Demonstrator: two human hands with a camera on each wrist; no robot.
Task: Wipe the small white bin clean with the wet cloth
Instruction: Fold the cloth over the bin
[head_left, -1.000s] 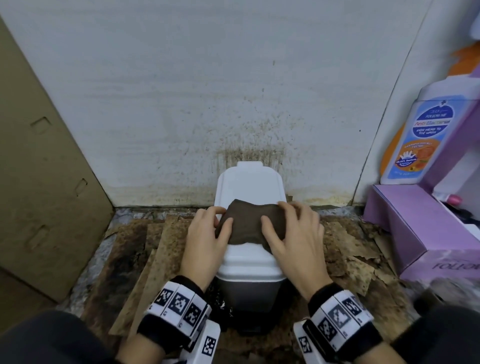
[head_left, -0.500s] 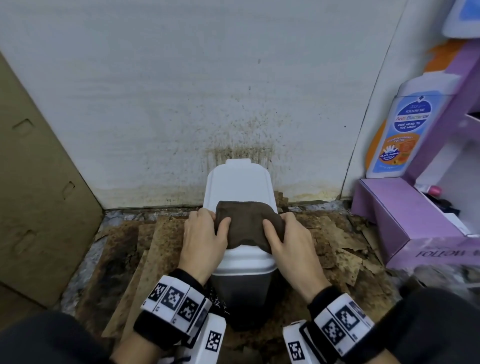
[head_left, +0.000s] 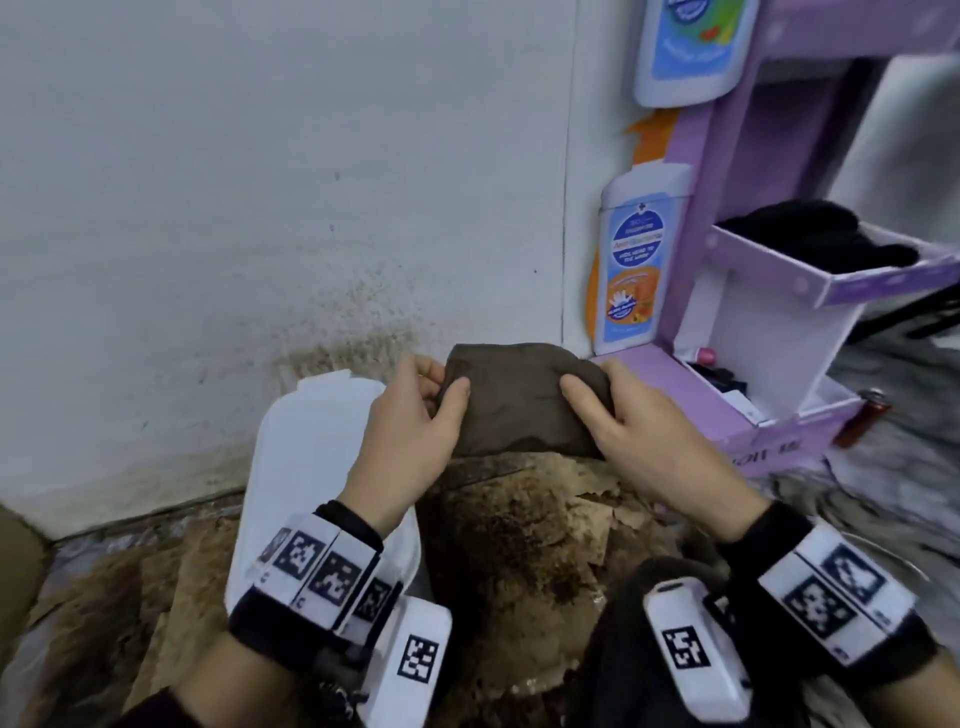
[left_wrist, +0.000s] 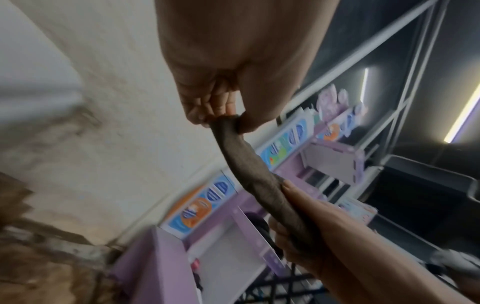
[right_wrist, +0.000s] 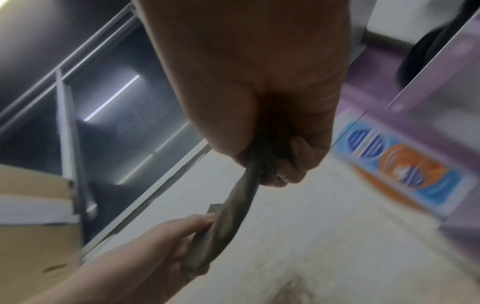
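cloth (head_left: 519, 410): dark brown | bin (head_left: 306, 452): white | wall (head_left: 260, 182): white, brown speckled stains low down | shelf (head_left: 691, 218): lilac, white inside | bottle (head_left: 631, 270): white, blue-and-orange label | wristbands (head_left: 317, 566): black, white squares with black codes

We see a matt, crumpled dark brown cloth (head_left: 519, 410), a smooth white plastic bin (head_left: 306, 467), and rough, flaking brown cardboard flooring (head_left: 519, 561).
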